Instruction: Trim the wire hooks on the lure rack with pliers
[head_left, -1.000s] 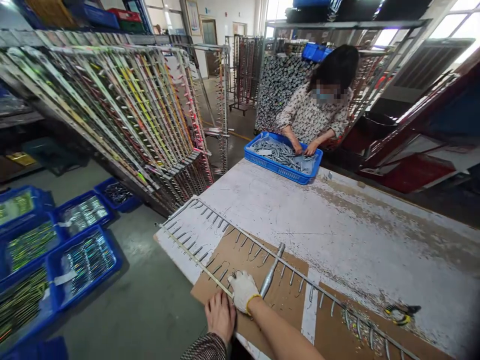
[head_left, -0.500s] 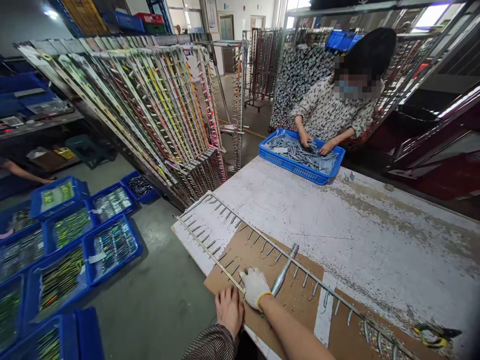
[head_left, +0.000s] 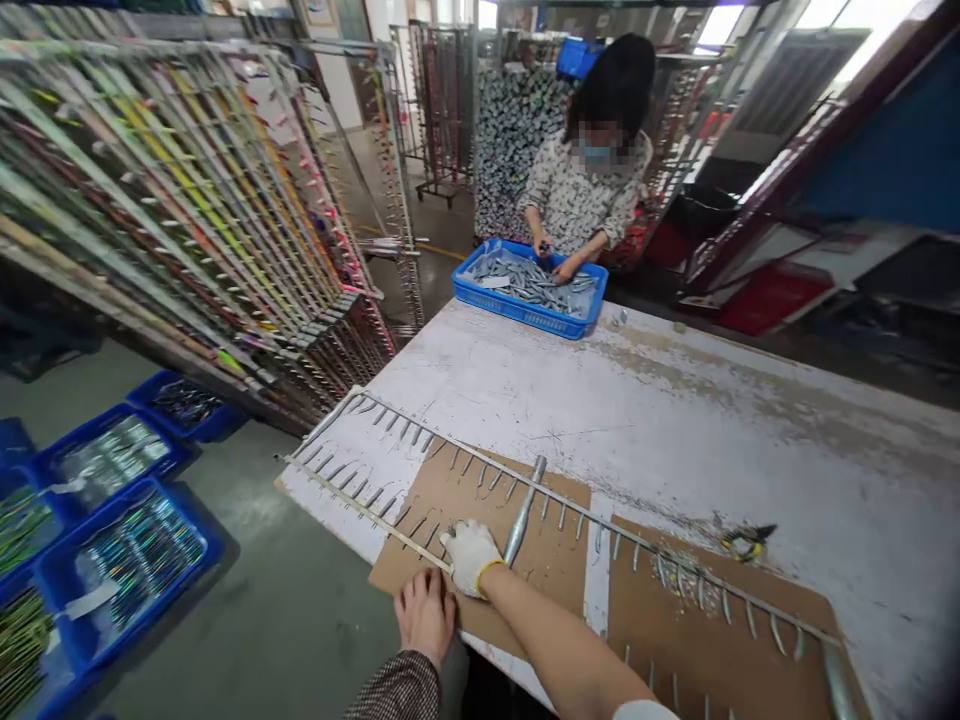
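A long metal rack (head_left: pixel 450 438) lies on the table, with several small grey hooked pieces (head_left: pixel 406 430) along its two bars. My bare left hand (head_left: pixel 426 612) is at the near bar by the table edge, its bent fingers closed over it. Just right of it, my right hand (head_left: pixel 471 557) wears a white knitted glove with a yellow cuff. Its fingers are curled at the near bar beside the hooked pieces; what they pinch is hidden. A thick grey metal tube (head_left: pixel 525 510) crosses the rack beyond the glove. Brown cardboard (head_left: pixel 556 575) lies underneath.
Across the table a co-worker (head_left: pixel 589 190) has both hands in a blue crate (head_left: pixel 517 318) of grey pieces. Yellow-and-black pliers (head_left: pixel 746 542) lie at the right. A tall rack of coloured strips (head_left: pixel 202 200) stands left; blue crates (head_left: pixel 206 560) sit on the floor.
The view has swung to the right, so the table and crate appear farther left. Both my hands stay at the near bar. The co-worker's hands remain in the crate.
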